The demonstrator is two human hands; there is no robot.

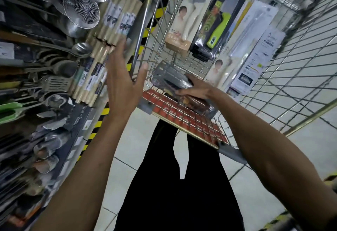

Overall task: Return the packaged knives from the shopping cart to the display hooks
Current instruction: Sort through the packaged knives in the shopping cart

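Currently the packaged knife (171, 83) is over the near end of the shopping cart (291, 66), gripped mid-length by the right hand (197, 90). Its long axis runs up-left toward the display rack (45, 85). Left hand (122, 85) is empty with fingers spread, just beside that end and nearer the rack.

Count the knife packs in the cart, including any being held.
5 seen: clear pack gripped by right hand; beige-card pack and green-handled pack standing at the back; long white pack on the right; photo-card pack below them. Overlap may hide more.
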